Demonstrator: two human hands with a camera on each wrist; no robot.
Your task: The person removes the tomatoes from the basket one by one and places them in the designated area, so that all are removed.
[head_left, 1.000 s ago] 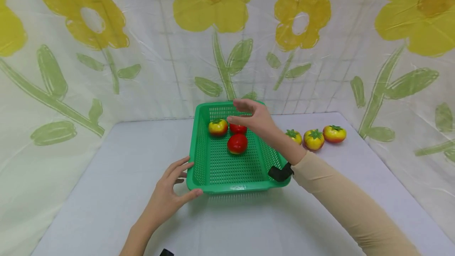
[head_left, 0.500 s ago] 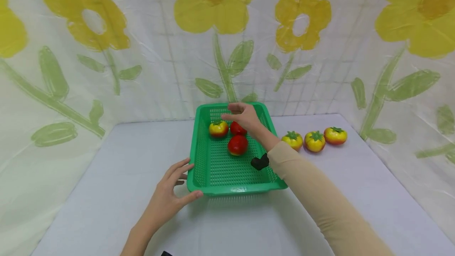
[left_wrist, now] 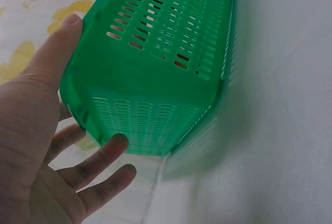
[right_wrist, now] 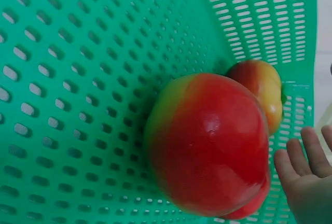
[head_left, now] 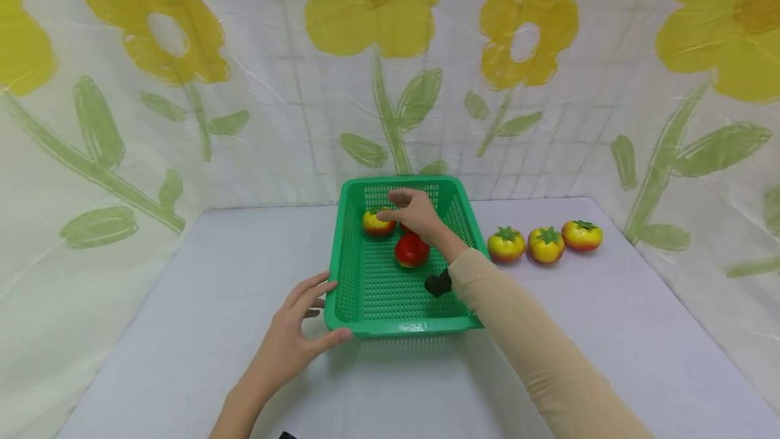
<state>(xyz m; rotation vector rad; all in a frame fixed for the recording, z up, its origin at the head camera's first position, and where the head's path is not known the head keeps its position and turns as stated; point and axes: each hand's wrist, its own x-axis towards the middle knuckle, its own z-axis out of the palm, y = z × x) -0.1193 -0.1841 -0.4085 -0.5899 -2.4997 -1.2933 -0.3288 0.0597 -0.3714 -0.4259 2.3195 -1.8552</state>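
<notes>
A green plastic basket [head_left: 405, 328] with slotted walls stands mid-table. My left hand [head_left: 291, 332] rests at its near left corner, fingers spread and thumb on the rim; in the left wrist view some fingers stand apart from the wall. Over the far part of the basket is my right hand [head_left: 420, 217], fingers extended and holding nothing. Just below its thumb lies a yellow-and-red toy tomato [head_left: 374, 226], partly covered. A red toy tomato [head_left: 411, 252] lies nearer me, large in the right wrist view. Another red one is mostly hidden under the hand.
Three yellow-and-red toy tomatoes with green tops, the nearest to the basket [head_left: 506, 246], sit in a row to its right. White cloth [head_left: 244, 256] covers the table. A flower-printed curtain [head_left: 262, 87] hangs behind.
My right hand has moved left and down toward the tomatoes in the basket, its forearm now over the basket's right side. The left hand keeps its place. The head view has shifted slightly.
</notes>
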